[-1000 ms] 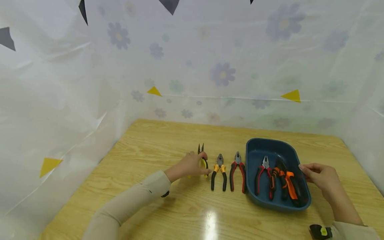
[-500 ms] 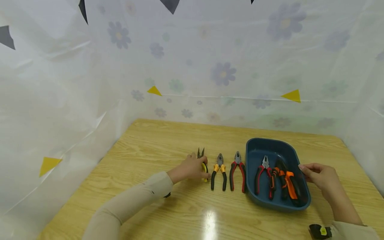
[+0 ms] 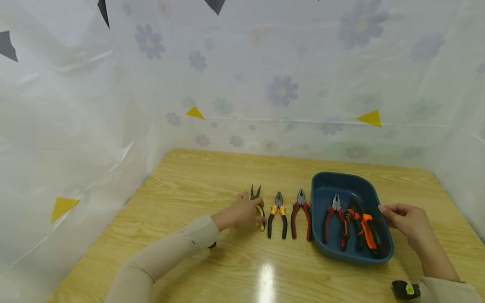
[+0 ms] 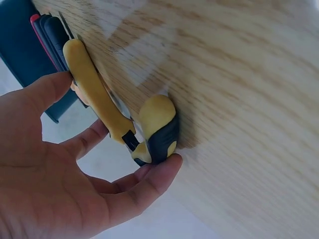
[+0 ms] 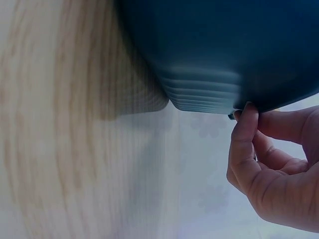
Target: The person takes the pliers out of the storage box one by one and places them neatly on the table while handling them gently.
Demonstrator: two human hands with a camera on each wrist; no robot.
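Note:
My left hand point(image 3: 244, 212) is over a pair of long-nose pliers point(image 3: 255, 192) with yellow and black handles, lying leftmost in the row. In the left wrist view, the thumb meets one yellow handle point(image 4: 92, 87) and the fingertips hold the other from the far side. The pliers' tips stand apart and point to the back. At the right, my right hand point(image 3: 411, 221) pinches the rim of a dark blue tray point(image 5: 199, 50) between thumb and fingers. Inside the tray lie red-black pliers point(image 3: 335, 214) and several orange-black tools point(image 3: 365, 231), partly overlapping.
Between left hand and tray lie yellow-black pliers point(image 3: 278, 212) and red-black pliers point(image 3: 301, 212), the latter close against the tray's left side. All stand on a wooden table point(image 3: 212, 269). White flowered sheeting point(image 3: 242, 84) hangs behind and at the sides.
The long-nose pliers have shifted slightly towards me, and their tips spread wider and lean a little right. My left hand moved slightly right with them. Right hand and tray stay put.

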